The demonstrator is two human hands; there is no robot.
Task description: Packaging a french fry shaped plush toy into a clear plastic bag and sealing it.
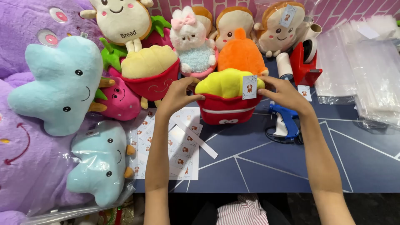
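We see both hands holding a red plush toy shaped like a carton of yellow fries point(227, 100), which stands upright on the dark blue desk with pale line patterns point(266, 166), just in front of the row of other soft toys. Our left hand point(180, 92) curls its fingers against the toy's left upper edge, where the yellow top meets the red cup. Our right hand point(284, 92) presses against the right side, its fingertips close to a small white paper tag with a brown figure point(249, 86) that hangs on the yellow top; whether the fingers actually pinch the tag we cannot tell.

Just right of the toy, under our right wrist, lies a blue tagging gun point(285, 121) on the desk. Left of it, beneath our left forearm, lies a white sheet of small printed stickers point(183, 146), with a loose white strip across it. Behind the toy stand an orange plush point(241, 54) and a second red and pale yellow plush cup point(150, 73). A red tape dispenser point(305, 62) sits to the right, beside a stack of clear plastic bags point(358, 71).
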